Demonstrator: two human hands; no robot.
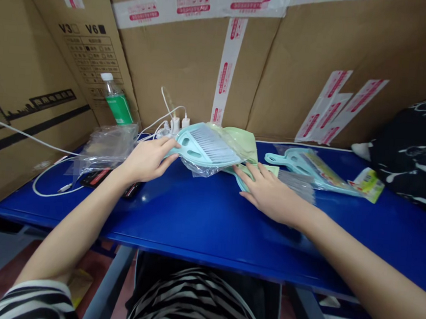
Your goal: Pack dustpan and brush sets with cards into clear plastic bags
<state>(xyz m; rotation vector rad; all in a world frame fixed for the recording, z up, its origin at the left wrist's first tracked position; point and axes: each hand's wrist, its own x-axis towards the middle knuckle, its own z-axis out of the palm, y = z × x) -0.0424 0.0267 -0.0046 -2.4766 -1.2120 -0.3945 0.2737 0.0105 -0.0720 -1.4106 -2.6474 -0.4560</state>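
Observation:
My left hand (152,159) is closed with thumb and fingers about the handle end of a light blue hand brush (195,150), whose pale grey-blue bristles face up and to the right. Clear plastic wrap shows under it. Behind lies a pale green dustpan (246,137), partly covered by plastic. My right hand (266,188) rests with spread fingers on a pale green brush (273,170) with grey bristles, much of it hidden under the palm. A light blue edge peeks out beneath those fingers; I cannot tell what it belongs to.
Farther right lies a light blue dustpan set (297,161) with a yellow label. A green-labelled bottle (117,103), clear plastic packaging (111,144), white cables (48,193) and plugs (175,124) occupy the left. Cardboard (190,69) walls the blue table (193,217); a black patterned cloth item (416,151) sits right.

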